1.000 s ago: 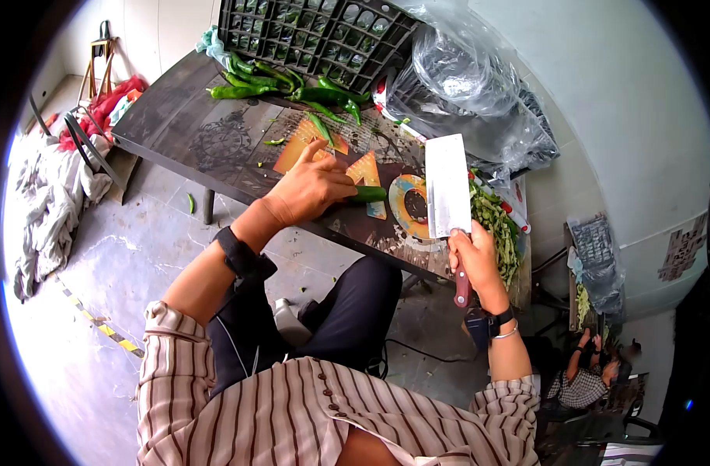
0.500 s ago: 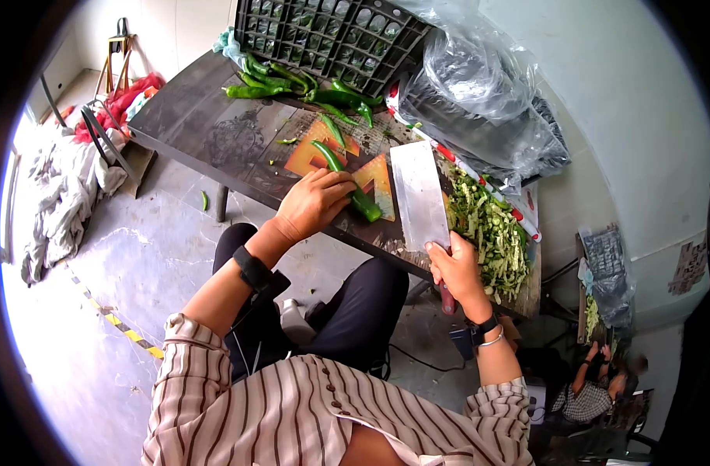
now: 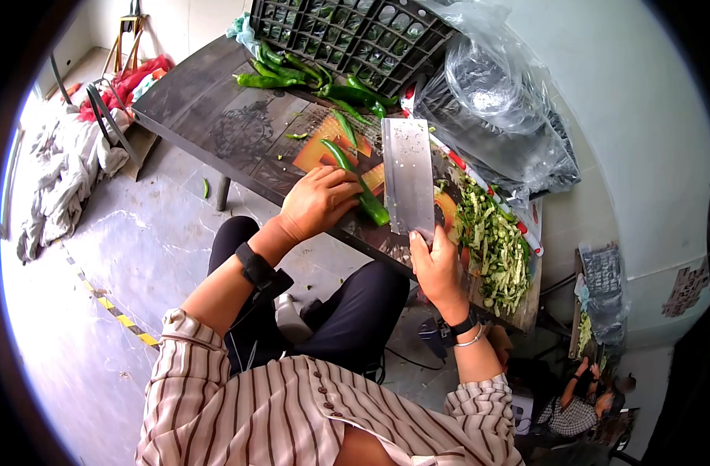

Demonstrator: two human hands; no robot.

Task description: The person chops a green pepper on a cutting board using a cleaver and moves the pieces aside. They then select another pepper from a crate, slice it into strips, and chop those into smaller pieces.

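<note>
My left hand (image 3: 322, 200) is closed over a long green pepper (image 3: 376, 208), which lies slantwise on the dark table with its thick end toward me. In my right hand (image 3: 435, 270) is a cleaver (image 3: 409, 175), gripped by its handle. Its broad blade, flecked with small bits, is just right of the pepper. Shredded green pepper (image 3: 499, 256) forms a heap to the right of the blade. A smaller whole pepper (image 3: 345, 128) lies beyond my left hand.
Several whole peppers (image 3: 273, 78) lie at the table's (image 3: 207, 116) far side, by a black plastic crate (image 3: 347, 39). Clear plastic (image 3: 487, 85) covers a dark container behind the heap. Another person (image 3: 576, 408) works at lower right. A fallen pepper (image 3: 206, 188) is on the floor.
The cleaver has moved left, away from the shredded heap and closer to the pepper, and its blade has turned. My left hand stays on the pepper. The whole view has shifted slightly.
</note>
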